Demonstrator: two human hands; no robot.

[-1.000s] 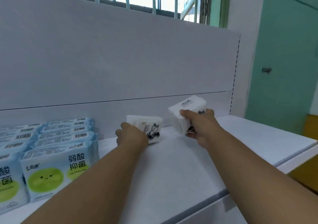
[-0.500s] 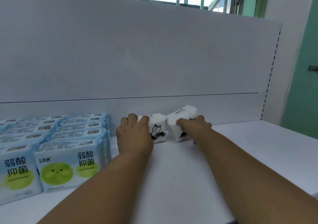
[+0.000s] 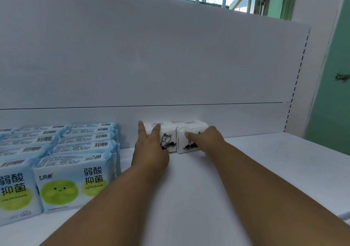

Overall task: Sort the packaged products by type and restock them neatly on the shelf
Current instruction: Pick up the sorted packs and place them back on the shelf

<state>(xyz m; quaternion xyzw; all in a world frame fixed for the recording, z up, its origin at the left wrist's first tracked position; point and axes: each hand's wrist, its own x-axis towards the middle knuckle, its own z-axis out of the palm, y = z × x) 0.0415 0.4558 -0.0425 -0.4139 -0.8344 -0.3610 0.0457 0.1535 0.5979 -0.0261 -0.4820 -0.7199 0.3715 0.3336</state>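
Two small white packs printed with an ink-drawn cat stand side by side against the shelf's back panel. My left hand lies with straight, spread fingers against the front of the left white pack. My right hand touches the front of the right white pack, its fingers partly hidden behind the hand. To the left, rows of light-blue packs with a green smiley circle stand in neat lines, several deep.
The white shelf board stretches bare to the right of the white packs and toward me. A slotted upright ends the back panel at the right. Beyond it is a green door. A barred window runs above.
The right white pack has gone from tilted in my right hand to standing flat beside the left one. My left fingers have straightened out against the left pack.
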